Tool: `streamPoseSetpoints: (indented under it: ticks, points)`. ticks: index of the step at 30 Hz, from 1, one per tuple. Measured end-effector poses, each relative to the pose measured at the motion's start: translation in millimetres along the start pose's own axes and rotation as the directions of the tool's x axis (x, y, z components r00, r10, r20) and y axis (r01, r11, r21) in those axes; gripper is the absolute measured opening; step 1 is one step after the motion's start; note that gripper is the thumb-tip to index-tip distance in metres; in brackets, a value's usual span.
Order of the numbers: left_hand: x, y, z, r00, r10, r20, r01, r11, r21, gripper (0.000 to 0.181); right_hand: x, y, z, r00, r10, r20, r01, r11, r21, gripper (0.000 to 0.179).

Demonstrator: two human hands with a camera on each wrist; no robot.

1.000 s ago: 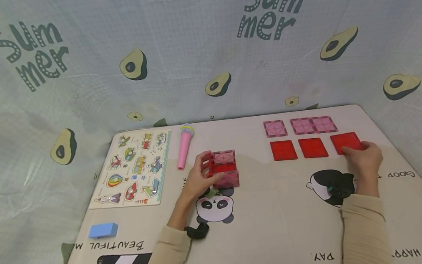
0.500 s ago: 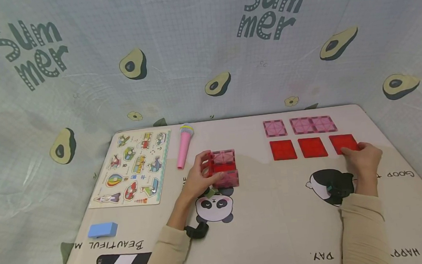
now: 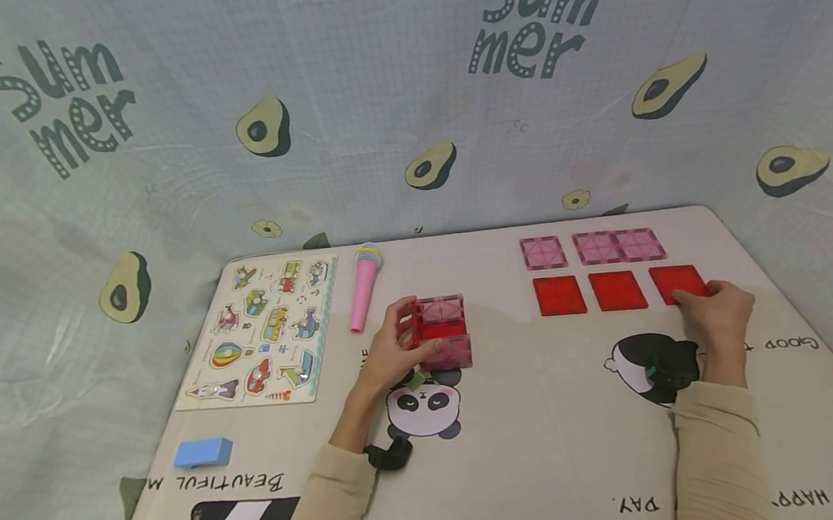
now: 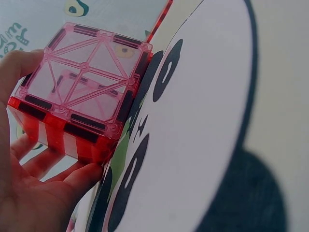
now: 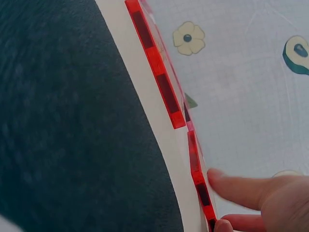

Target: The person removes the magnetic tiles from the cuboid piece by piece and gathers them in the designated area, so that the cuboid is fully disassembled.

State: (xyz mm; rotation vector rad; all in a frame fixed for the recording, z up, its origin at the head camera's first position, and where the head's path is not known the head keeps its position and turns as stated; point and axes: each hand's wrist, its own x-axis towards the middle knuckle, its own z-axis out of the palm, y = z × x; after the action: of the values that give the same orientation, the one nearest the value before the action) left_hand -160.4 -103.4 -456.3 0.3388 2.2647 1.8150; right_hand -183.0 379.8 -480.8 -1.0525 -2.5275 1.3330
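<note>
My left hand [image 3: 389,355] grips a small open structure of magnetic tiles [image 3: 442,311], with pink tiles at its front and back and red between. In the left wrist view, its thumb lies at the edge of a pink tile [image 4: 84,65] and its fingers spread behind the red side [image 4: 65,137]. At the right, my right hand [image 3: 722,314] pinches the near right corner of a flat red magnetic tile [image 3: 674,281]. The right wrist view has that red tile [image 5: 194,162] edge-on on the table, a digit on top and another at its edge.
Two more red tiles [image 3: 559,296] lie left of the pinched one, with several pink tiles [image 3: 543,253] behind. Further left are a pink toy microphone [image 3: 364,293], a picture puzzle board [image 3: 248,374] and a blue block [image 3: 204,453]. A printed curtain [image 3: 372,90] hangs behind the table.
The right-hand red tile has shifted slightly left and turned straighter, in line with the other red tiles. My right hand stays on it. My left hand and the tile structure have barely moved.
</note>
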Motion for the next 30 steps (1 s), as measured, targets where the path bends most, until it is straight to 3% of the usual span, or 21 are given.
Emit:
streamPoseSetpoints:
  ticks: [8,23,30]
  points:
    - [12.4,-29.4,1.3,1.0,0.014,-0.021,-0.014,1.0,0.007,0.084,1.3,-6.5,-1.9,0.999,0.045,-0.018,-0.044,0.998,0.047,0.075]
    - [11.5,-32.0,2.0,0.997,0.05,-0.059,-0.047,0.998,0.038,0.079,-13.4,-35.1,-4.9,0.999,0.007,-0.045,-0.001,0.992,0.128,0.078]
    - [10.9,-32.2,1.5,0.997,0.06,-0.056,-0.058,0.998,0.04,0.079,-21.8,-48.6,-3.4,0.997,-0.052,-0.059,0.058,0.993,0.105,0.076]
